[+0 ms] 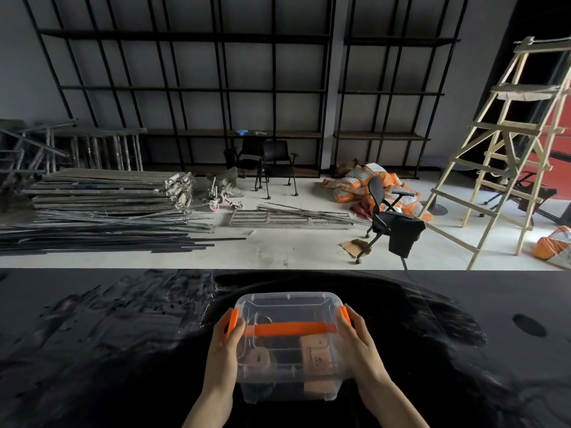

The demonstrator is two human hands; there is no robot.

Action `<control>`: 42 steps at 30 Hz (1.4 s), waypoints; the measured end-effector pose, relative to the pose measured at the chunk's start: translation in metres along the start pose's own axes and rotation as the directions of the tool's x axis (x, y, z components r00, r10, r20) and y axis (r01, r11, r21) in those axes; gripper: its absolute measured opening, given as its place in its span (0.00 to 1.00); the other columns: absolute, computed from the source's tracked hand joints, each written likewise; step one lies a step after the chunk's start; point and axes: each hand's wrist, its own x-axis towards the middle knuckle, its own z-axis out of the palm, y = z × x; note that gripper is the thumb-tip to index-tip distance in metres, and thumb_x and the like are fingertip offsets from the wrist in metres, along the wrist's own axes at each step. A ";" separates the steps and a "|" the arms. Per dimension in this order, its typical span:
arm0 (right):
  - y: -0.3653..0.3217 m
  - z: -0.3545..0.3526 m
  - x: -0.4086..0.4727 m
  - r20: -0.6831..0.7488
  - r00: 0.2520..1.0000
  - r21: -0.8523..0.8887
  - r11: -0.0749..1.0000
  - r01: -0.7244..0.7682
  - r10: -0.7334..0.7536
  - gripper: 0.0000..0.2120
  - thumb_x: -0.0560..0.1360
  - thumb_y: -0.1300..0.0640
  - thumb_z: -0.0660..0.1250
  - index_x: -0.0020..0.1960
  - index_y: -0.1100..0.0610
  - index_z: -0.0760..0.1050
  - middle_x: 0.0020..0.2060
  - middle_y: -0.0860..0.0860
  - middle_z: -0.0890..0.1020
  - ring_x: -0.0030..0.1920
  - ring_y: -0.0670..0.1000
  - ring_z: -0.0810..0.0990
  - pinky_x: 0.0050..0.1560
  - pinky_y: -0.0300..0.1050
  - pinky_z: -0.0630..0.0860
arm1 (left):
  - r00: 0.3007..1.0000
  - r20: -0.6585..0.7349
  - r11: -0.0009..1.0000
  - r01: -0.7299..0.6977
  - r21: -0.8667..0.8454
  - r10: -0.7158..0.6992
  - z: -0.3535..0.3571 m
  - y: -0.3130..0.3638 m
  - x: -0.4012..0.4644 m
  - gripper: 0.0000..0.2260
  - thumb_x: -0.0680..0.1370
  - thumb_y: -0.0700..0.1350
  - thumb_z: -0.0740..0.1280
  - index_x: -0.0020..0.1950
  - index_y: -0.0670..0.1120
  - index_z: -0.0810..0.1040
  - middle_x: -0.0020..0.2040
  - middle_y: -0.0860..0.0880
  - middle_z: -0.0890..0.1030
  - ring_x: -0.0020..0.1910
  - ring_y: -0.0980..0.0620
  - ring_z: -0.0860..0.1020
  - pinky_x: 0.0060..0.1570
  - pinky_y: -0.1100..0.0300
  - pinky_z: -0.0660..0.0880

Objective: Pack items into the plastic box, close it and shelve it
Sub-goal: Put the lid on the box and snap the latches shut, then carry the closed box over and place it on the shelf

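Observation:
A clear plastic box (289,307) with its lid on stands on the black table (92,350), near the front edge. An orange handle (290,329) lies flat across the lid. My left hand (224,350) grips the box's left side at the orange latch (233,321). My right hand (360,347) grips the right side at the other orange latch (345,315). Through the lid I see a tan box (315,353), a pale roll (259,359) and some dark items.
Beyond the table lies a pale floor with stacked boards (108,189), metal rods, black chairs (386,217), orange sacks (364,183) and a wooden ladder (506,149). Tall black shelving (231,88) covers the far wall. A round hole (529,325) sits in the table at right.

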 end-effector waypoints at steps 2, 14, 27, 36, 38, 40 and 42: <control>0.005 0.000 0.003 0.000 1.000 0.073 0.997 -0.002 0.002 0.31 0.74 0.34 0.67 0.74 0.41 0.67 0.65 0.52 0.80 0.61 0.56 0.82 0.57 0.60 0.83 | 1.000 0.012 0.999 0.009 -0.043 -0.008 0.000 -0.002 -0.001 0.25 0.75 0.62 0.67 0.73 0.61 0.73 0.69 0.55 0.78 0.69 0.50 0.74 0.70 0.45 0.68; 0.003 -0.030 0.002 -0.055 0.998 0.136 0.991 0.013 -0.006 0.37 0.67 0.28 0.70 0.73 0.38 0.68 0.63 0.52 0.82 0.59 0.58 0.84 0.55 0.63 0.83 | 0.999 0.044 0.999 0.030 -0.044 -0.028 0.029 0.006 -0.011 0.18 0.80 0.56 0.65 0.71 0.63 0.75 0.65 0.56 0.81 0.66 0.49 0.78 0.68 0.38 0.71; -0.023 -0.192 -0.068 -0.333 0.931 0.096 0.977 0.190 -0.148 0.22 0.79 0.51 0.68 0.73 0.46 0.71 0.62 0.53 0.81 0.61 0.56 0.81 0.62 0.61 0.78 | 0.921 0.390 0.997 -0.013 0.070 -0.016 0.179 0.000 -0.066 0.16 0.81 0.59 0.63 0.68 0.65 0.76 0.64 0.57 0.82 0.65 0.49 0.79 0.64 0.37 0.75; -0.011 -0.281 -0.176 -0.656 0.736 0.047 0.964 0.263 -0.169 0.22 0.77 0.49 0.69 0.70 0.43 0.73 0.61 0.51 0.83 0.60 0.56 0.82 0.60 0.61 0.81 | 0.680 0.732 0.998 -0.011 0.063 -0.039 0.272 -0.019 -0.139 0.15 0.83 0.53 0.62 0.69 0.60 0.77 0.62 0.56 0.84 0.63 0.49 0.81 0.65 0.38 0.75; -0.003 -0.292 -0.208 -0.721 0.673 0.047 0.957 0.285 -0.165 0.24 0.75 0.50 0.68 0.71 0.43 0.73 0.61 0.53 0.83 0.60 0.58 0.83 0.60 0.63 0.80 | 0.598 0.800 0.997 -0.012 0.076 -0.053 0.286 -0.024 -0.158 0.17 0.83 0.55 0.62 0.71 0.60 0.75 0.66 0.57 0.82 0.66 0.50 0.79 0.63 0.44 0.76; 0.007 -0.299 -0.241 -0.781 0.612 0.068 0.957 0.284 -0.125 0.29 0.70 0.47 0.70 0.72 0.42 0.72 0.62 0.52 0.82 0.61 0.59 0.82 0.60 0.66 0.80 | 0.531 0.843 0.996 0.006 0.091 -0.080 0.297 -0.030 -0.181 0.20 0.82 0.57 0.63 0.75 0.59 0.71 0.71 0.57 0.78 0.69 0.51 0.76 0.61 0.49 0.76; 0.025 -0.306 -0.272 -0.828 0.551 0.070 0.957 0.282 -0.102 0.34 0.69 0.43 0.71 0.74 0.42 0.69 0.66 0.52 0.80 0.63 0.59 0.81 0.62 0.67 0.78 | 0.467 0.879 0.995 0.014 0.103 -0.098 0.305 -0.038 -0.205 0.22 0.82 0.55 0.63 0.77 0.57 0.69 0.72 0.57 0.75 0.70 0.52 0.74 0.64 0.51 0.71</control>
